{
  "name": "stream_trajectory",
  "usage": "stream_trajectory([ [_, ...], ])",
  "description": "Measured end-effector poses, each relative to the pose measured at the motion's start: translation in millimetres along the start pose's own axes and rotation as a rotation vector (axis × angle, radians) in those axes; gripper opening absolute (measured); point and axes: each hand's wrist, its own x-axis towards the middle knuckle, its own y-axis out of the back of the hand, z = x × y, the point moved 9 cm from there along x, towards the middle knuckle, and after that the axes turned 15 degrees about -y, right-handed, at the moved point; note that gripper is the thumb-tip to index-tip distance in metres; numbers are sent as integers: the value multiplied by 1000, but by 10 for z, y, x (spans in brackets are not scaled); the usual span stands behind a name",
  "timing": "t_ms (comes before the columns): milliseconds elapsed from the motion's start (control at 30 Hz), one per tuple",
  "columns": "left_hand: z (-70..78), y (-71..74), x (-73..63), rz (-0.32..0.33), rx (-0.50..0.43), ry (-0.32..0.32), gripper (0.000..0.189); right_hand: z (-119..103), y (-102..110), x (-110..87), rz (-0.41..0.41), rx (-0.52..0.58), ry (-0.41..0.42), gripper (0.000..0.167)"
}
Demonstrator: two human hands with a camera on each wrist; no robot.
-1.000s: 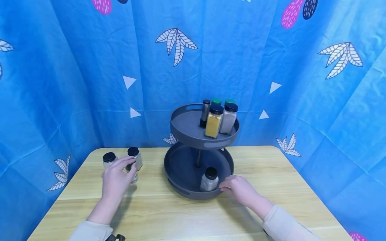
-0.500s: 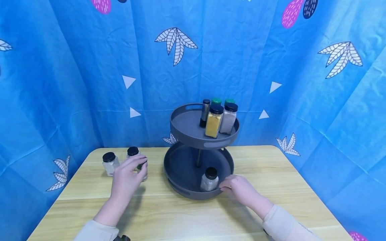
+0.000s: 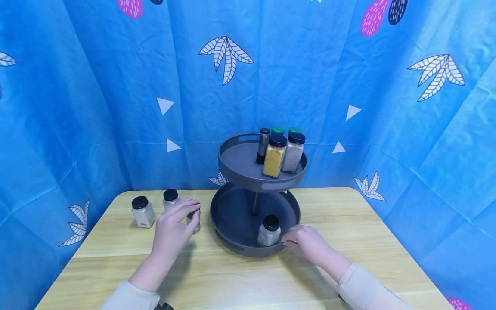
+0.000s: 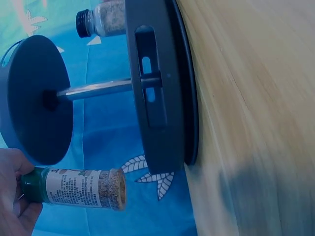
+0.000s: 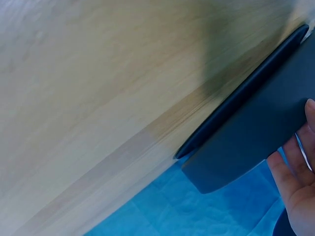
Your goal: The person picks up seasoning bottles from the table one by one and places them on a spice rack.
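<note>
My left hand pinches a spice jar by its green cap. Brown grains and a printed label show on the jar, which hangs above the table just left of a dark two-tier turntable rack. At the lower tier's right front rim, my right hand holds the edge; in the right wrist view its fingers lie at the wall of that tier. Inside the lower tier, close to my right fingertips, stands a black-capped jar with pale contents.
On the upper tier stand a yellow spice jar, a grey-white jar, a slim dark grinder-like bottle and green-capped jars. Two black-capped jars, a left one and a right one, stand on the wooden table. A blue curtain hangs behind.
My left hand has carried the green-capped spice jar rightward, away from the two table jars and nearer the rack. My right hand has stayed at the lower rim.
</note>
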Motion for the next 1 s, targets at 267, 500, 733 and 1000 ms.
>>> stream_trajectory([
  [267,112,-45,43,28,-42,-24,24,0,-3,9,-21,-8,-12,9],
  [500,168,-116,62,48,-141,2,22,-10,7,12,-25,2,-9,10],
  [733,274,-237,94,34,-228,5,21,-3,8,12,-11,3,-7,9],
  [1000,422,-369,127,29,-293,-63,17,21,-14,7,-21,2,-27,9],
])
